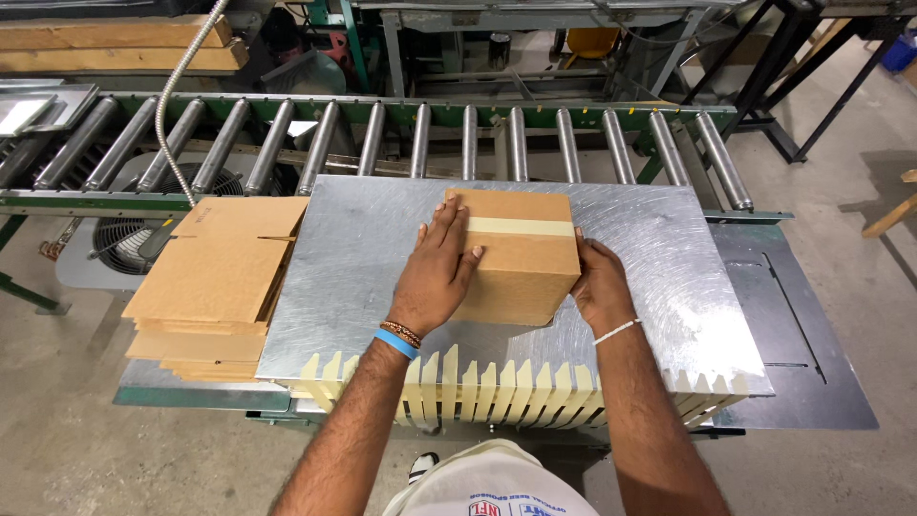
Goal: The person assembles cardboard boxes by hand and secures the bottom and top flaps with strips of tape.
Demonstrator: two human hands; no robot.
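Fingers spread flat on a taped cardboard box, metal work plate.

Fingers [457, 229] of left hand [435, 272]: apart, pressed on top of cardboard box [516, 258]; right hand [597, 282]: fingers together, cupped against box's right side. Nearest the person: row of pre-cut tape strips [497, 387] hanging along plate's front edge. Box: mid-plate on scuffed metal plate [669, 258], tape band across its top. Left of plate: stack of flattened cartons [215, 282]. Beyond: roller conveyor [382, 139], green-framed; fan [134, 234] beneath its left end.
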